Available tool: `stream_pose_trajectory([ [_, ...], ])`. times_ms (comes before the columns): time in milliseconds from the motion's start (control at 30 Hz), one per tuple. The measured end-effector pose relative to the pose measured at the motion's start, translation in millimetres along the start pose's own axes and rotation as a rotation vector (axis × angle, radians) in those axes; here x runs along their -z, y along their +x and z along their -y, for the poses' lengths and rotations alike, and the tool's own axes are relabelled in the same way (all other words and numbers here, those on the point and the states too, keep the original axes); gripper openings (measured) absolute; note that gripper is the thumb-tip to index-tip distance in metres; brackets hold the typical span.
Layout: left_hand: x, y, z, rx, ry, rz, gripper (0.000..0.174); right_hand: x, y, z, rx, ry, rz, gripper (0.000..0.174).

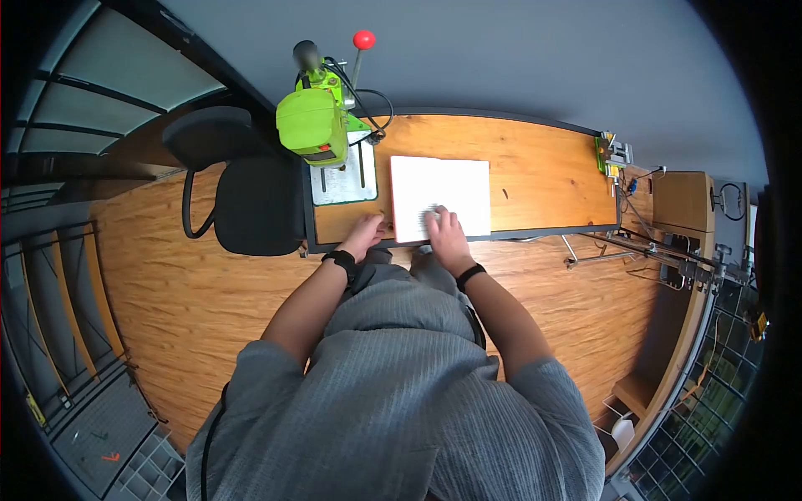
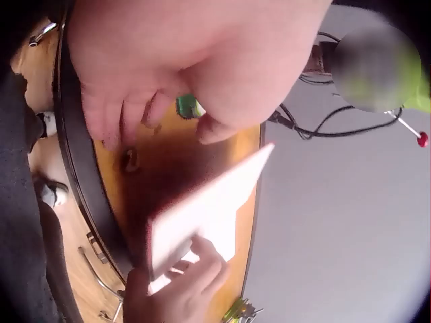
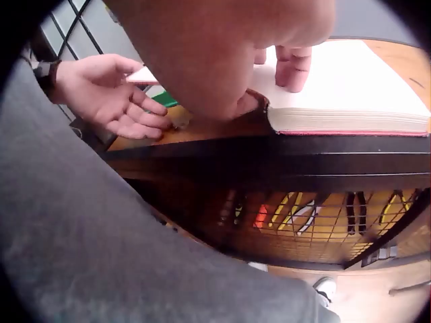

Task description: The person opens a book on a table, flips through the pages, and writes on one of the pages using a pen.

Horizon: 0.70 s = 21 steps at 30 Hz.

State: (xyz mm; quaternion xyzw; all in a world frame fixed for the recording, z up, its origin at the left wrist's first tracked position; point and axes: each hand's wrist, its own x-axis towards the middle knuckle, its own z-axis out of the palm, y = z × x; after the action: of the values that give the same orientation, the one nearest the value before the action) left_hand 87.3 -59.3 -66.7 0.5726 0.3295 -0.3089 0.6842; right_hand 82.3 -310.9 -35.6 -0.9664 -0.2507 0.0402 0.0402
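An open book (image 1: 422, 179) with white pages and a red cover edge lies at the table's front edge. On its lower part rests my right hand (image 1: 448, 240); two of its fingers (image 3: 293, 70) touch the right-hand page in the right wrist view. In that view the same hand hides much of the left-hand page. My left hand (image 1: 364, 235) is just left of the book, low over the wood, its fingers loosely bent with nothing held. Close to its fingertips in the left wrist view lies a small curled piece (image 2: 130, 160) on the table.
A green drill press (image 1: 313, 125) with a red-knobbed lever stands behind my left hand, its slotted base (image 1: 344, 179) left of the book. The wooden table (image 1: 543, 184) extends right to a small green-and-metal device (image 1: 614, 159). A black chair (image 1: 259, 204) stands at the left.
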Motion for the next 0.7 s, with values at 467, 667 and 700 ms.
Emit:
stream_pose_trajectory([
  [467, -15, 49, 22, -0.035, 0.22, 0.279, 0.027, 73, 52, 31, 0.086, 0.174, 0.106, 0.04],
  [667, -12, 66, 71, -1.006, 0.681, -0.157, 0.041, 31, 154, 121, 0.369, 0.412, 0.195, 0.047],
  [700, -9, 74, 76, -1.001, 0.677, -0.165, 0.041, 22, 166, 135, 0.311, 0.401, 0.18, 0.049],
])
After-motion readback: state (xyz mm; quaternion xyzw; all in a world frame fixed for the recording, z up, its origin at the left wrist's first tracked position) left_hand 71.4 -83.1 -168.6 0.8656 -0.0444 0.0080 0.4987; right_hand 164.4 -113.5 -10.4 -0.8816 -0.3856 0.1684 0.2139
